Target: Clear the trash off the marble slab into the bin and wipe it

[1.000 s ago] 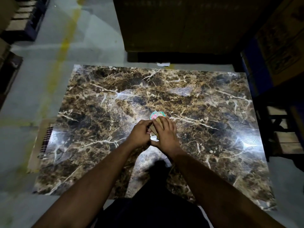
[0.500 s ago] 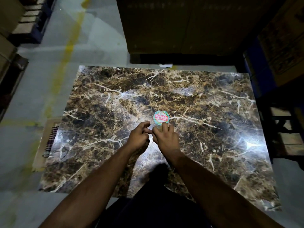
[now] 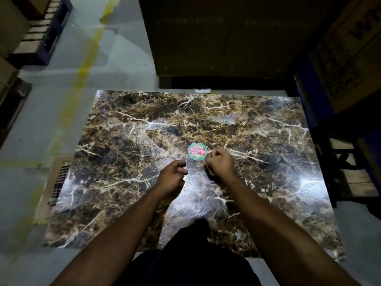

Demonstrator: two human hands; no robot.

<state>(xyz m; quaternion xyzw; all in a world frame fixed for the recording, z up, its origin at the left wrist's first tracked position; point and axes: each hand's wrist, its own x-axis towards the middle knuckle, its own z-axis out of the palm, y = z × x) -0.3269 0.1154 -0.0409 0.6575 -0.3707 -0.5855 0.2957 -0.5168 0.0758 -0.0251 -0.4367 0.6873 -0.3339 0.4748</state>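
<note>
The brown veined marble slab (image 3: 127,141) lies flat on the floor in front of me. Near its middle lies a round teal sticker with a red label (image 3: 197,151), flat on the stone. My right hand (image 3: 220,163) is curled into a fist just right of the sticker, its knuckles at the sticker's edge, and nothing shows inside it. My left hand (image 3: 172,176) hovers below and left of the sticker with its fingers curled and thumb against the index finger, holding nothing I can see. No bin is in view.
A checkered cloth (image 3: 59,182) lies on a cardboard sheet at the slab's left edge. Large cardboard boxes (image 3: 216,38) stand behind the slab, pallets (image 3: 41,32) at the far left, and a wooden frame (image 3: 350,172) at the right. A white scrap (image 3: 203,90) lies by the far edge.
Both hands were together over the sticker; they have drawn apart, the right to the sticker's right side, the left back and leftward. The sticker now lies fully uncovered.
</note>
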